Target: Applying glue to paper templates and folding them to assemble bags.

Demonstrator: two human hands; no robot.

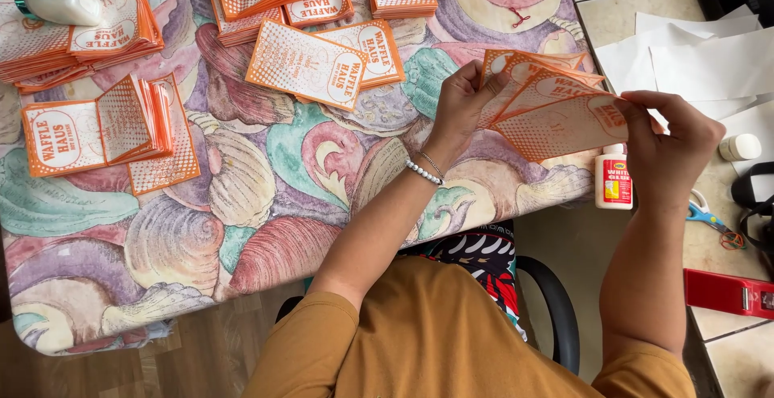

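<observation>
left hand (461, 101): mine, closed on the left edge of a fanned stack of orange paper sleeves (548, 112), thumb under, fingers on top.
right hand (673, 152): pinching the fan's right corner, fingers curled shut on it.
sleeves: held in the air over the table's right edge, not resting on the cloth; the sheets are splayed, not squared.
risk: the fan is loose, so I judge a weak pinch lets the lower sheets slide off past the table edge to the floor.
risk 2: glue bottle (613, 177) stands just beside my right wrist; a wrist drop could tip it.
edges: shell-print tablecloth (266, 180) ends right under the fan; tiled floor right of it.
room: bare cloth near me; far side crowded with orange stacks (76, 23) and loose sleeves (310, 63).
right clutter: white sheets (693, 63), scissors (708, 214), red tape dispenser (730, 291).
</observation>
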